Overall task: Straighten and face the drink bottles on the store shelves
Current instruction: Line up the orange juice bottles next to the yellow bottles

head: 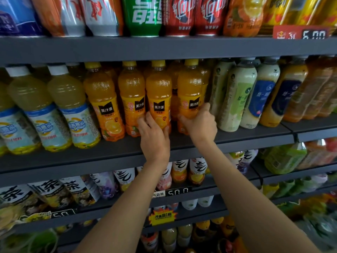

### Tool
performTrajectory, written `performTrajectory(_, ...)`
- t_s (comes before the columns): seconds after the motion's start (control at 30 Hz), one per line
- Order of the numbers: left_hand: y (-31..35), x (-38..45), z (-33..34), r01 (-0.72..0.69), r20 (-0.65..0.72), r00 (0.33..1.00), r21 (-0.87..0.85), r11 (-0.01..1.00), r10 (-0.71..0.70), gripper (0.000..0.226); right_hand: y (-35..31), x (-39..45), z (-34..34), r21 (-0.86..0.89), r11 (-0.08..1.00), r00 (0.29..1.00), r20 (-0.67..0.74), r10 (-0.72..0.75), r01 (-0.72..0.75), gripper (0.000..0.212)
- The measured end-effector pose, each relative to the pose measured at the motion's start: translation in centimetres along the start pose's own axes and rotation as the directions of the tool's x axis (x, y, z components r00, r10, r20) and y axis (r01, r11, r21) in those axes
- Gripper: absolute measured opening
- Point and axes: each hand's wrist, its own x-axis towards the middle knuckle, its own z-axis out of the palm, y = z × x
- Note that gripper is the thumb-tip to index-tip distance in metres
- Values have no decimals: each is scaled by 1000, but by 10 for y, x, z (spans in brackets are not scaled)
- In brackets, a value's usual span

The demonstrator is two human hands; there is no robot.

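Observation:
Several orange juice bottles with yellow caps stand in a row on the middle shelf [127,152]. My left hand [154,136] grips the lower part of the third orange bottle [159,92], whose black label faces forward. My right hand [199,123] grips the fourth orange bottle [189,88] at its lower body, thumb on the right side. The first orange bottle [103,99] and the second orange bottle [131,94] stand free to the left, labels forward.
Pale yellow bottles with white caps [63,99] stand left of the orange ones; cream and green bottles [237,92] stand to the right. Cans [144,15] fill the top shelf. Lower shelves hold tea bottles [73,190] and price tags [177,191].

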Motion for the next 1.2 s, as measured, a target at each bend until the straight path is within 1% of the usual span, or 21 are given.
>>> performTrajectory(0.13, -1, 1, -4, -18, 37, 999, 46, 999, 16, 68, -6, -7, 12, 37, 999, 999, 33, -12, 11, 67)
performTrajectory(0.2, -1, 0, -4, -18, 38, 999, 50, 999, 17, 69, -2, -7, 14, 15, 1000, 997, 75, 10, -12, 69)
performTrajectory(0.3, -1, -1, -1, -11, 16, 1000, 53, 999, 10, 69, 4, -7, 18, -45, 999, 991, 132, 29, -23, 68)
performTrajectory(0.43, 2, -1, 8, -9, -30, 999, 40, 999, 11, 69, 4, -2, 19, -21, 1000, 990, 143, 15, -12, 68)
performTrajectory(0.5, 1, 0, 9, 2, -21, 1000, 21, 1000, -2, 67, 13, 6, 13, 99, 995, 972, 233, -27, 4, 65)
performTrajectory(0.53, 0, 0, 7, 6, -24, 1000, 9, 1000, -6, 66, 18, 10, 7, 200, 980, 958, 280, -55, -3, 57)
performTrajectory(0.57, -3, 0, 5, -5, -47, 999, -10, 1000, 4, 62, 23, 14, -1, 302, 953, 951, 299, -72, -23, 47)
performTrajectory(0.6, -5, 0, 2, -29, -91, 995, -30, 999, 26, 57, 30, 20, -8, 367, 929, 959, 276, -64, -44, 39)
performTrajectory(0.63, -8, 0, -1, -48, -151, 988, -45, 998, 41, 51, 35, 26, -13, 392, 918, 975, 219, -35, -55, 35)
performTrajectory(0.7, -13, 4, -7, -22, -269, 963, -66, 998, 3, 41, 42, 40, -17, 309, 950, 995, 100, 14, -45, 31)
performTrajectory(0.73, -15, 10, -10, 21, -307, 951, -90, 996, -48, 39, 43, 46, -14, 235, 971, 997, 76, 23, -41, 32)
performTrajectory(0.8, -16, 20, -18, 110, -316, 937, -135, 985, -148, 43, 38, 56, -6, 128, 991, 997, 71, 36, -44, 40)
performTrajectory(0.83, -17, 23, -20, 136, -305, 937, -136, 981, -172, 47, 34, 60, -1, 96, 994, 996, 77, 46, -53, 45)
performTrajectory(0.93, -20, 25, -23, 147, -282, 945, -86, 985, -165, 58, 19, 66, 6, 2, 998, 996, 61, 70, -70, 49)
performTrajectory(1.07, -29, 22, -23, 119, -272, 954, -43, 992, -126, 54, 11, 72, 15, -71, 994, 995, 47, 89, -86, 43)
performTrajectory(1.13, -31, 21, -23, 94, -273, 957, -27, 995, -97, 52, 11, 73, 14, -83, 993, 994, 51, 92, -88, 42)
performTrajectory(1.2, -30, 21, -22, 100, -275, 956, -19, 995, -101, 51, 12, 73, 10, -79, 994, 995, 61, 81, -76, 42)
